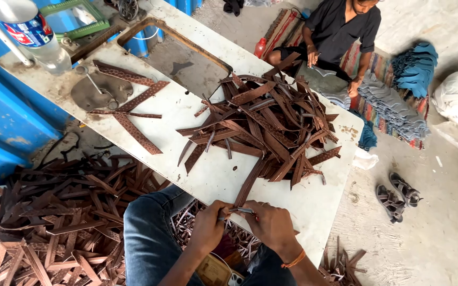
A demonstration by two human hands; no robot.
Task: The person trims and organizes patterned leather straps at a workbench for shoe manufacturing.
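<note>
Nearest to us is our own knee in blue jeans, and just past it our two hands meet at the near edge of the white desk. Our left hand is curled closed, its grip pinched on the near end of a thin metal tool that lies crosswise between the hands; our right hand, with an orange band at the wrist, is also closed, fingers folded over the other end of that tool and over the near end of a long brown strip. Whether the right grip clamps the strip itself or only presses it we cannot tell, since the fingers hide the contact. The strip's long axis runs away from us and slightly rightward, from the hands up into the big tangle of brown strips piled in the middle of the desk, so the strip lies straight ahead of both grips, with the right hand a little nearer its line. Well apart to the left a few patterned strips lie flat beside a grey metal plate, and a plastic bottle stands at the far corner. More brown strips cover the floor on our left. Beyond the desk another person sits by stacked blue pieces.
</note>
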